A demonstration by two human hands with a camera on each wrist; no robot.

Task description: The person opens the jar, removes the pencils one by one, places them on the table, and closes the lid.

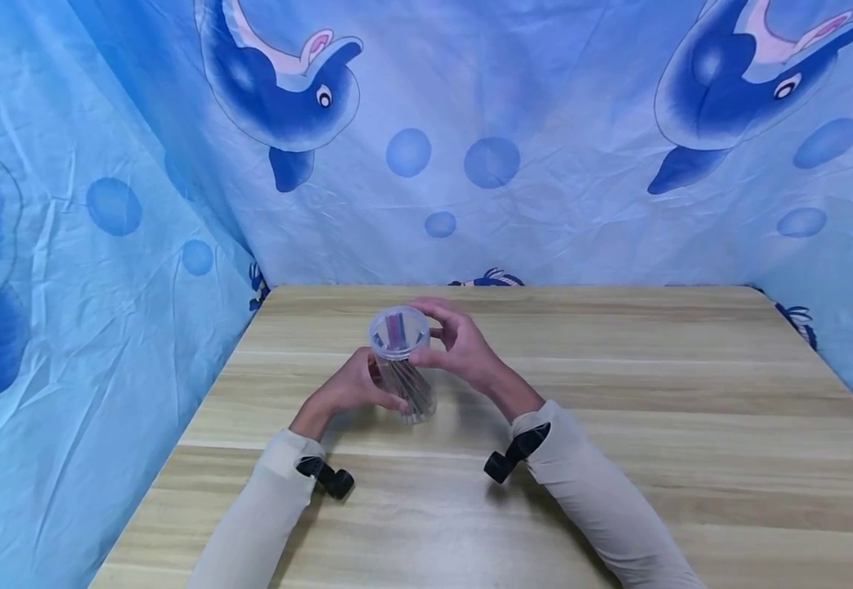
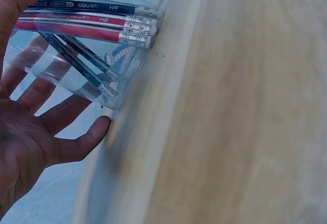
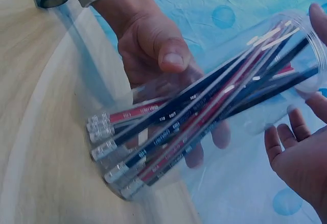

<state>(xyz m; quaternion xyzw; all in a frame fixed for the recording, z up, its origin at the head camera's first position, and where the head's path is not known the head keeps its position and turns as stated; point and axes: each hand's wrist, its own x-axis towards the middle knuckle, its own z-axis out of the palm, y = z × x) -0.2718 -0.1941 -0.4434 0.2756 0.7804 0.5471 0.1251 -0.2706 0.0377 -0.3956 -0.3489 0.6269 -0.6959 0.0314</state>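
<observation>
A clear plastic jar (image 1: 417,397) of pencils stands near the table's left-centre, seeming slightly tilted with its base on the wood. My left hand (image 1: 352,383) grips its body from the left, thumb on the near side. At the top, my right hand (image 1: 463,348) holds the round translucent lid (image 1: 399,353) by its rim. Inside, dark blue and red pencils (image 3: 199,112) lean at angles, their metal ends down at the base. In the left wrist view, several fingers (image 2: 36,96) show through and below the jar wall.
The wooden table (image 1: 617,458) spreads out on both sides and in front of the hands. Blue cloth (image 1: 426,164) printed with dolphins hangs behind the table and at its sides. Each wrist wears a black camera strap.
</observation>
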